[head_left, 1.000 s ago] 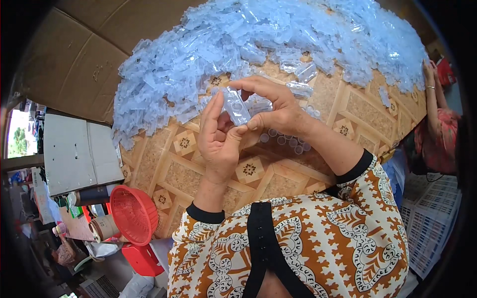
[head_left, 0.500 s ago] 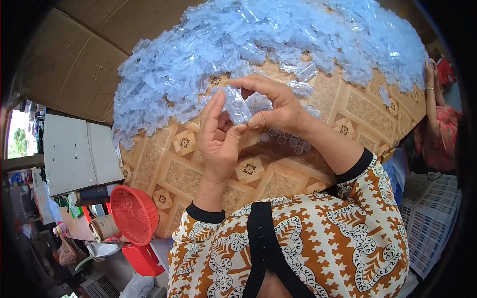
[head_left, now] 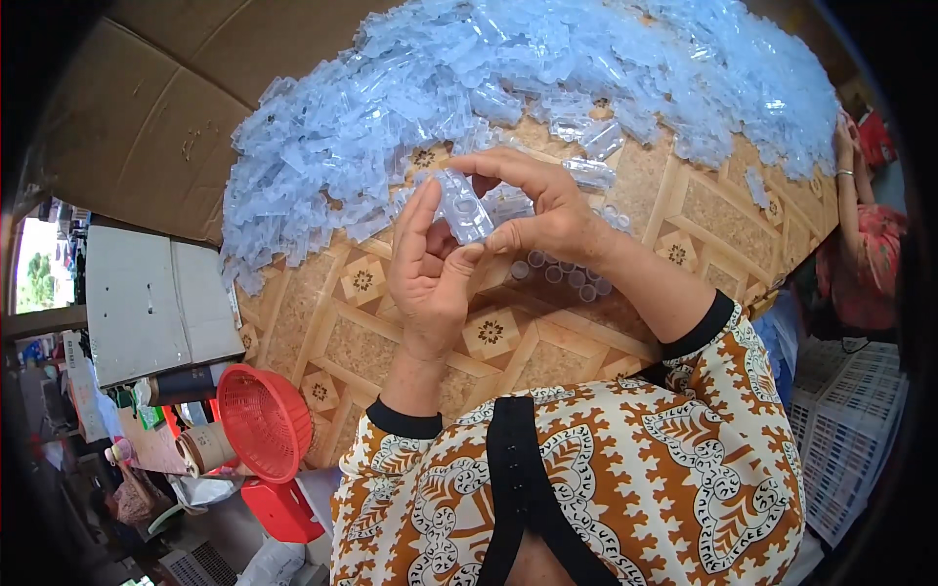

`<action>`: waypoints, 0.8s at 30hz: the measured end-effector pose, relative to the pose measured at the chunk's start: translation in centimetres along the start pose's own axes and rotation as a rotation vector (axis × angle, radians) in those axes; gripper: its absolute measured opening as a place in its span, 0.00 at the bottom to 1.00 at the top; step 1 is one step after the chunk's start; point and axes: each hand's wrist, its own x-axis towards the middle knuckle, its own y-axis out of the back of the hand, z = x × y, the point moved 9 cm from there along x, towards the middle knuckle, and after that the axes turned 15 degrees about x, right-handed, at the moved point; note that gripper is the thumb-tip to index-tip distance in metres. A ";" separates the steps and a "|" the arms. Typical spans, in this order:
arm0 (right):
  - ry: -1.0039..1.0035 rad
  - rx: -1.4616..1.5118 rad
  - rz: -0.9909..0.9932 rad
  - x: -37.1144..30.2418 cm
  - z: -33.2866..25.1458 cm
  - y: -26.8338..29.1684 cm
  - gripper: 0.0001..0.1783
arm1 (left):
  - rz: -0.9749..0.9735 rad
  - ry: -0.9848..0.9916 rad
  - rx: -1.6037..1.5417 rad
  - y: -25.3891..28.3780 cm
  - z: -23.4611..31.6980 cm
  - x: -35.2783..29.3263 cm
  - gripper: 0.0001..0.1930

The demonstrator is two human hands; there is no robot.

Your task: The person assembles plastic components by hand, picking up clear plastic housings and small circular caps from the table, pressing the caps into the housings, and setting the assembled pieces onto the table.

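A clear plastic blister piece (head_left: 463, 207) is held upright above the surface (head_left: 508, 332), clamped between both hands: the left hand (head_left: 430, 278) grips its lower edge with thumb and fingers closed on it, while the right hand (head_left: 542, 210) arches over its top, fingertips pinching the upper end. Just beneath the right wrist lies a row of small clear caps (head_left: 567, 276). Beyond, a large heap of identical clear blister pieces (head_left: 508, 88) covers the far surface; a red basket (head_left: 262, 422) sits low at left.
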 end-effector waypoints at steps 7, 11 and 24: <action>0.008 -0.002 -0.009 0.1 -0.1 0.0 0.43 | 0.020 -0.052 -0.001 -0.1 0.9 0.2 0.31; -0.015 0.033 -0.003 0.1 0.1 0.2 0.43 | -0.023 -0.029 -0.036 -0.2 0.6 0.1 0.31; 0.033 -0.045 -0.043 0.1 -0.4 0.1 0.42 | -0.033 -0.100 -0.004 -0.1 0.7 0.2 0.31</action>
